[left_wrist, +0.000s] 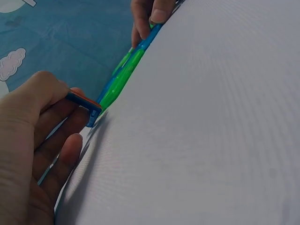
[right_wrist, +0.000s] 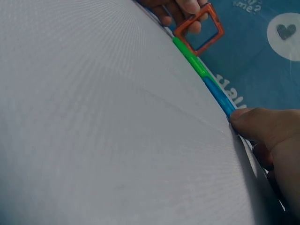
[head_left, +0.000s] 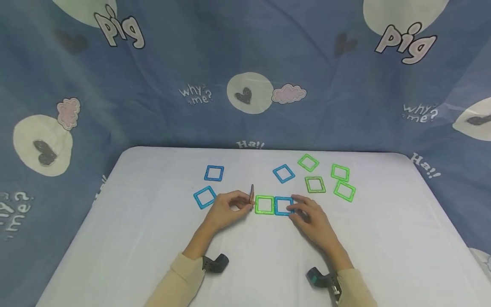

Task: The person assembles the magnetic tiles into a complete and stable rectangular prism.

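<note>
My left hand [head_left: 230, 209] pinches an orange square magnetic-tile frame [right_wrist: 217, 19], held on edge at the left side of a flat green square tile [head_left: 264, 213]. In the left wrist view this held frame [left_wrist: 84, 100] shows blue along with its orange edge. To the right of the green tile, a blue square tile [head_left: 284, 214] lies flat with its side against it. My right hand [head_left: 314, 219] grips that blue tile at its right end, thumb [right_wrist: 243, 117] on the near edge and fingers at the right and far edges.
Two loose blue tiles [head_left: 214, 179] [head_left: 200, 204] lie to the left, the nearer one beside my left hand. Another blue tile [head_left: 277, 172] and several green tiles [head_left: 315, 191] lie at the back right. A blue patterned cloth [head_left: 245, 128] hangs behind the white table [head_left: 134, 204].
</note>
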The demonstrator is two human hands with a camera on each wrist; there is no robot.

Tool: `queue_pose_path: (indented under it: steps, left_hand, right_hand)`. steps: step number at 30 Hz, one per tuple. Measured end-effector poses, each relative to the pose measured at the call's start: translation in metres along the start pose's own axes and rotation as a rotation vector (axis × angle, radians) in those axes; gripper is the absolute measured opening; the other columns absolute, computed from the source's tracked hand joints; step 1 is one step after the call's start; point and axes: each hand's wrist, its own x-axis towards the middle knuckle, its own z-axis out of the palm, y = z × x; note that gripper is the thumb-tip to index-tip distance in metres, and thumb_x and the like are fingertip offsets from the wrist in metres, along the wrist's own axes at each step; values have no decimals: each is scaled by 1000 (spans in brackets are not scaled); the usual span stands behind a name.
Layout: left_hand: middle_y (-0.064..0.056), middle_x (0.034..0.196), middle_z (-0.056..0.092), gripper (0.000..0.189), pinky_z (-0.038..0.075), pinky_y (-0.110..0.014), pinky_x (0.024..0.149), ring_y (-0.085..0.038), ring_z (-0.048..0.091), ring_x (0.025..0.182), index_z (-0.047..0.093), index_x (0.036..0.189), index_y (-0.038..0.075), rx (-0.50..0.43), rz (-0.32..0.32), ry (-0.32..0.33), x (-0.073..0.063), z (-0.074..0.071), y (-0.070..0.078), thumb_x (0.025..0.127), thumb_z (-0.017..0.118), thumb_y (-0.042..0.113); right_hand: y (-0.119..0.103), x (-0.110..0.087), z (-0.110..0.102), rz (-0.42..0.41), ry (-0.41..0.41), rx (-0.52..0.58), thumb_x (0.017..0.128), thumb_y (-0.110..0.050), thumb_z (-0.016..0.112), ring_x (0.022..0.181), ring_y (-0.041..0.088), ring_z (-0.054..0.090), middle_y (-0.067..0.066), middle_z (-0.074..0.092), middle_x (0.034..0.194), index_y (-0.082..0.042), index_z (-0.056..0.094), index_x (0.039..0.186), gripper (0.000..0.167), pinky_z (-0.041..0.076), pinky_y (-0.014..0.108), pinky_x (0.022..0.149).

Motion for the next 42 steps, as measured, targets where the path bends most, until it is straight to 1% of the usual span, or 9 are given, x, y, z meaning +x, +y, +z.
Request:
queue_pose_path:
  steps: [4, 8, 15, 21, 29, 36, 42]
  left_hand:
    - [6, 92, 72, 17, 54, -23, 72, -4, 65, 75, 69, 97, 20, 5, -5, -12, -1, 1, 1, 81, 73, 16]
    - [7, 93, 71, 16, 54, -22, 72, -4, 64, 76, 68, 98, 21, 20, -4, -35, 0, 3, 0, 82, 72, 17]
    - [10, 89, 71, 15, 53, -22, 70, -4, 62, 73, 69, 95, 22, 57, -4, -18, -1, 1, 0, 80, 73, 19]
    - [10, 89, 71, 15, 53, -23, 71, -4, 63, 72, 69, 94, 22, 45, 8, -31, -1, 1, 0, 81, 73, 17]
    - [14, 91, 70, 16, 53, -21, 75, -2, 63, 79, 68, 95, 25, 56, 0, -72, 0, 3, 0, 81, 73, 18]
    - [14, 92, 70, 16, 53, -22, 75, -3, 62, 80, 69, 95, 25, 61, 10, -82, 0, 3, 1, 82, 73, 18]
    - [13, 95, 70, 18, 53, -21, 77, -2, 62, 84, 68, 99, 24, 63, -7, -100, 0, 3, 1, 82, 73, 21]
  right_hand:
    - [0, -1, -1, 2, -7, -7, 87, -22, 68, 132, 23, 43, -4, 51, 138, -25, 67, 108, 21, 35, 46, 108]
    - [1, -3, -1, 2, 6, -12, 86, -21, 69, 130, 23, 44, -3, 53, 137, -24, 67, 106, 20, 35, 47, 107]
    - [0, 0, 1, -11, 9, 6, 87, -22, 68, 130, 23, 44, -3, 53, 137, -24, 67, 107, 20, 33, 48, 108]
    - [-1, 0, 0, -18, 6, 9, 87, -22, 68, 130, 25, 44, -1, 53, 137, -23, 67, 106, 19, 34, 48, 107]
    - [-2, -1, 0, -23, 11, 12, 86, -22, 69, 128, 24, 46, -1, 53, 136, -23, 67, 105, 19, 35, 48, 105]
    - [-1, -3, 1, -24, 20, 3, 86, -22, 69, 127, 24, 46, -2, 54, 136, -24, 67, 105, 19, 36, 48, 104]
    - [-1, -1, 0, -27, 14, 2, 87, -22, 68, 127, 24, 46, -1, 53, 136, -23, 67, 105, 19, 35, 48, 104]
